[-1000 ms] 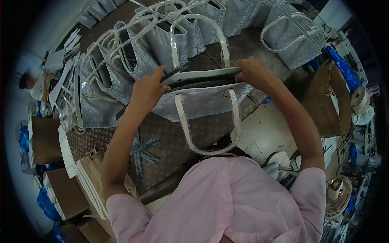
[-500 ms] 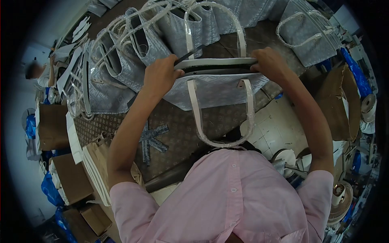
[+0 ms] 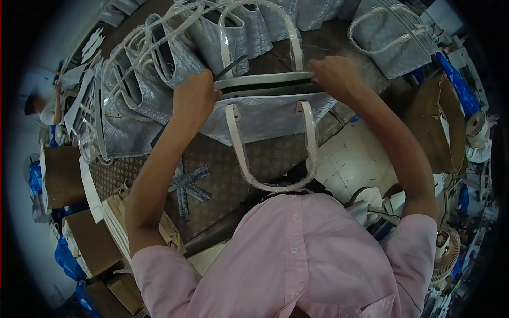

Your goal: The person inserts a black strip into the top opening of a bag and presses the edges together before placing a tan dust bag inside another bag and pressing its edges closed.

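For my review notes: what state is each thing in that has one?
Held bag: mouth open.
Left hand: gripping its rim, left end.
Right hand: gripping its rim, right end.
Front handle: hanging down.
Back handle: standing up.
Bags behind: several mouths open.
Dark strips: lying crossed.
Fan: running or off, cannot tell.

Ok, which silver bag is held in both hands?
The bag nearest the pink shirt; left hand and right hand grip its rim. No hand grips the other bags.
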Motion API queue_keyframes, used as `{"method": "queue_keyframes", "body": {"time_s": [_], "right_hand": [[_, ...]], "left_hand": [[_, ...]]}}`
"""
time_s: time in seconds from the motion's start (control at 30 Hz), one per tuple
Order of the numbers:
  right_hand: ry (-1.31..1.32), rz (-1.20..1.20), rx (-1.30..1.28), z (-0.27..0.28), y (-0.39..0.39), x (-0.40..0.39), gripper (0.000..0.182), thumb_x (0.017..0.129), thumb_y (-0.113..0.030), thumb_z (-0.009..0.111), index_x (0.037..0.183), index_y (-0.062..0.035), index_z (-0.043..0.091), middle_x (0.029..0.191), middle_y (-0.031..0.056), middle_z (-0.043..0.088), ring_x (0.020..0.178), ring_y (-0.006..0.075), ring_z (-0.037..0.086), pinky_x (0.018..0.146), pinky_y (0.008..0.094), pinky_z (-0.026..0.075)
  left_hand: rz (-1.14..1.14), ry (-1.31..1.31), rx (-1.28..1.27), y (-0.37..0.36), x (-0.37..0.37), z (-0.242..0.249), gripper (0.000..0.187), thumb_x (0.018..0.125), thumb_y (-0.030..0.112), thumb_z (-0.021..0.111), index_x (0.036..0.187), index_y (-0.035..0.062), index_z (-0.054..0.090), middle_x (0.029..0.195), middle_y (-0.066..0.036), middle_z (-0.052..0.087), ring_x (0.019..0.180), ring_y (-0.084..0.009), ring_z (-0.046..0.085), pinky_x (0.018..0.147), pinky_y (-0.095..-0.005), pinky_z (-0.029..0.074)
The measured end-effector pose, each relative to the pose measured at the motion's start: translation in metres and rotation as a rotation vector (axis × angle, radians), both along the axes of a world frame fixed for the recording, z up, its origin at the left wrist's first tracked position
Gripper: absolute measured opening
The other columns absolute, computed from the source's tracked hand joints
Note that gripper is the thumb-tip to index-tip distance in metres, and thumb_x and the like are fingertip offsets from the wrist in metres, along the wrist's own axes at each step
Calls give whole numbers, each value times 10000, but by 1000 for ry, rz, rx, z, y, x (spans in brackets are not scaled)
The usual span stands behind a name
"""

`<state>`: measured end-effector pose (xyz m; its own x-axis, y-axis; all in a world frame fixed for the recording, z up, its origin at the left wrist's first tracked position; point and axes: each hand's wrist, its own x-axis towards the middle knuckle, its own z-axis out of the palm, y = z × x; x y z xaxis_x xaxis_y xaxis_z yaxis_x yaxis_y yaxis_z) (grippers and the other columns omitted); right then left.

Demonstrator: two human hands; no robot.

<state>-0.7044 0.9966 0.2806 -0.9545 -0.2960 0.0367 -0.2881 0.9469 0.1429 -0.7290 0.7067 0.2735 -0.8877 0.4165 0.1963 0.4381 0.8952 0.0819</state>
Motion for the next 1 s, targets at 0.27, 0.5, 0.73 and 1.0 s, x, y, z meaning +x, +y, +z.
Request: {"method": "queue_keyframes", "body": {"time_s": [0.27, 0.5, 0.73, 1.0], "right_hand": [[-188, 12, -485, 33, 45, 21, 365, 738, -141, 686, 1081, -66, 586, 750, 119, 626, 691, 276, 627, 638, 359, 498], [209, 422, -822, 71, -18, 32, 455, 728, -164, 717, 1160, -106, 583, 755, 67, 602, 705, 202, 602, 660, 296, 479], [-52, 336, -854, 52, -2, 4, 249, 795, -159, 653, 1027, -72, 659, 753, 74, 592, 657, 182, 561, 590, 312, 436], [-405, 109, -1110, 10, 25, 5, 191, 851, -116, 588, 1003, -25, 660, 754, 78, 592, 647, 166, 547, 594, 273, 417]], "left_hand": [[60, -152, 110, -42, 14, 29, 273, 769, 207, 675, 949, 29, 572, 753, -194, 618, 743, -347, 627, 640, -418, 479], [-268, -355, 194, 13, 18, 83, 281, 772, 202, 661, 970, 18, 584, 759, -159, 615, 694, -336, 596, 606, -398, 448], [-422, -560, 463, 24, -14, 85, 242, 799, 125, 657, 1014, 17, 628, 785, -125, 623, 707, -189, 610, 629, -292, 454], [-263, -783, 600, -12, -17, 36, 276, 841, 150, 621, 1082, 16, 623, 858, -108, 616, 692, -197, 558, 600, -290, 426]]}}
